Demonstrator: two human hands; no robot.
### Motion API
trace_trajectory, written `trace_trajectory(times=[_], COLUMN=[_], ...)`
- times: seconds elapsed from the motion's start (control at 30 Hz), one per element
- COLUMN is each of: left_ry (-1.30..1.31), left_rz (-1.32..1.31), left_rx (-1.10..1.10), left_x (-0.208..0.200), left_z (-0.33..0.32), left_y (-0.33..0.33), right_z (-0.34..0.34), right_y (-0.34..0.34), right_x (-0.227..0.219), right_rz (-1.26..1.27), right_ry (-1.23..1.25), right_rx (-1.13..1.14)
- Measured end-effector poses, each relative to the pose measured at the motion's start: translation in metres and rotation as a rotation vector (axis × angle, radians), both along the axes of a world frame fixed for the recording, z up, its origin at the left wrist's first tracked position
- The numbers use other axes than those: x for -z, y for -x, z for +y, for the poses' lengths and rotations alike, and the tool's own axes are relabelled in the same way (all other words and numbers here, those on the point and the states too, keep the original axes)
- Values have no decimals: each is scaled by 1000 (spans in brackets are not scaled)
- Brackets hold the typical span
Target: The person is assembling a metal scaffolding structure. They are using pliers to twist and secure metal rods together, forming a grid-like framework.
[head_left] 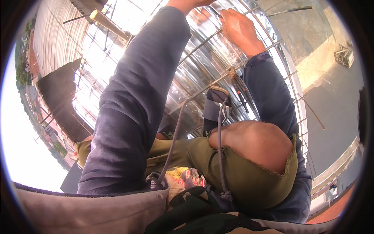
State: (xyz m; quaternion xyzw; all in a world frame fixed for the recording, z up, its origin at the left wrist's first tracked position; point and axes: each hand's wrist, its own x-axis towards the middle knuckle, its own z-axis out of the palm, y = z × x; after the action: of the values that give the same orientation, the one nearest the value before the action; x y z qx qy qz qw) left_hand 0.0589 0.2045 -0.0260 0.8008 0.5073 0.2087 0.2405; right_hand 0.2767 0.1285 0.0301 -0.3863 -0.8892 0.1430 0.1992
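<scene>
My right hand (242,31) is at the top, its fingers curled in close beside the thin steel bars (212,37) of a mesh. What those fingers pinch, if anything, is too small to make out. The upper edge of the picture cuts off most of my left hand (187,4), which reaches over the same mesh, and its fingers are hidden. Beneath the bars lies a shiny, ribbed metal sheet (194,72) with strong glare. A bundle of thin dark rods or wires (242,91) hangs by the mesh below my right wrist.
My bent knee (251,142) and my shoe (217,103) are close to the mesh. Loose drawstrings (175,142) dangle before me. Bar ends (290,10) stick out at the right, above a grey concrete surface (331,113) lower down. A wooden pole (107,24) stands upper left.
</scene>
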Motion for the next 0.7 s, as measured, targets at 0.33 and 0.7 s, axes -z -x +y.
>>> trace_trajectory(times=[0.33, 0.7], left_ry=[628, 1001], left_rz=[-400, -1316], left_rx=[-619, -834], left_x=[-59, -17], left_z=[-174, -160], left_y=[-81, -164], right_z=[-64, -169], right_y=[-78, -115], right_x=[8, -41], right_rz=[-46, -130], right_ry=[225, 381], right_rx=[281, 324])
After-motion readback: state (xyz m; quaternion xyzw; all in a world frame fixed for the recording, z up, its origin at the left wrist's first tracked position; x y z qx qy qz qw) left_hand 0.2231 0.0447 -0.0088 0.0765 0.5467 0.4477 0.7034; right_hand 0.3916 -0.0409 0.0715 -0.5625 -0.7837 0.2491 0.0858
